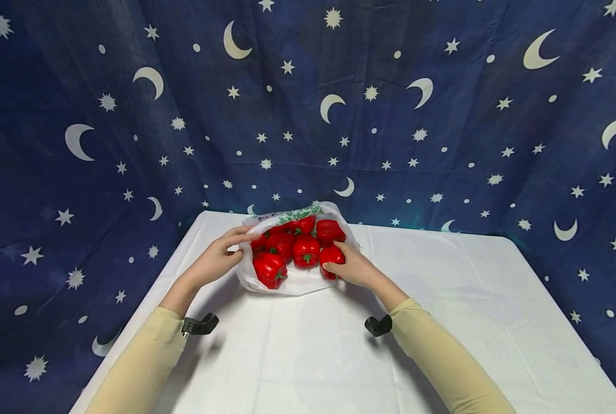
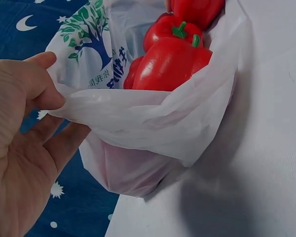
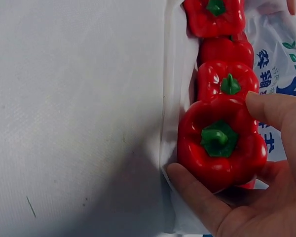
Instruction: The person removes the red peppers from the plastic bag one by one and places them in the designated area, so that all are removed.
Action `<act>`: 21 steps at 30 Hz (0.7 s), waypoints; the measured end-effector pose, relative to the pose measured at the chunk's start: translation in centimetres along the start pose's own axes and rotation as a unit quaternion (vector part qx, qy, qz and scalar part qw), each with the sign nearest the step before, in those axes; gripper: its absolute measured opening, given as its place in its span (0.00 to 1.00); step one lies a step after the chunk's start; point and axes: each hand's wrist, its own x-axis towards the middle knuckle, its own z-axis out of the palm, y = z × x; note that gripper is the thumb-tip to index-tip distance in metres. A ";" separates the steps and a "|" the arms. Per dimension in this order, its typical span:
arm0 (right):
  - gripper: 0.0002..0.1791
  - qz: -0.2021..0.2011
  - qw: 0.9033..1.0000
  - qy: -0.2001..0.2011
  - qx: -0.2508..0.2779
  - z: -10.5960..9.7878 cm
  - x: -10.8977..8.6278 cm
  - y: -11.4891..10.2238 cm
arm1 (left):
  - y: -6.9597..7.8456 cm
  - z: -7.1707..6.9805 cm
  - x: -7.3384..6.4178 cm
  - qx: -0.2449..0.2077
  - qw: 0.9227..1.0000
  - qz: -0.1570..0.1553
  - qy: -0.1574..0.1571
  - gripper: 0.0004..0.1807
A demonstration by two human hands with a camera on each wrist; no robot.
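A white plastic bag (image 1: 300, 286) with green leaf print lies on its side at the far edge of the table, its mouth toward me. Inside are several red bell peppers (image 1: 306, 251) with green stems. My left hand (image 1: 216, 260) pinches the bag's rim between thumb and fingers at the left; the left wrist view shows the plastic (image 2: 133, 118) drawn taut from that grip. At the right side of the mouth, my right hand (image 1: 357, 267) holds one bell pepper (image 3: 222, 143), thumb and fingers around its sides, stem facing the right wrist camera. Other peppers sit close behind it.
A white cloth covers the table (image 1: 328, 356). Behind and beside it hangs a dark blue curtain (image 1: 297, 75) with moons and stars. Black camera mounts (image 1: 200, 324) sit on both wrists, above the cloth.
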 end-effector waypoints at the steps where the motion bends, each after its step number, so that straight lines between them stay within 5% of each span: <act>1: 0.46 0.001 1.000 0.003 0.005 0.0 0.0 0.0 | 0.0 0.0 0.0 -0.007 1.000 0.003 0.003 0.27; 21: 0.47 0.048 0.997 0.030 0.060 0.2 0.0 0.3 | 0.2 0.3 1.3 -0.074 0.997 0.004 0.035 0.32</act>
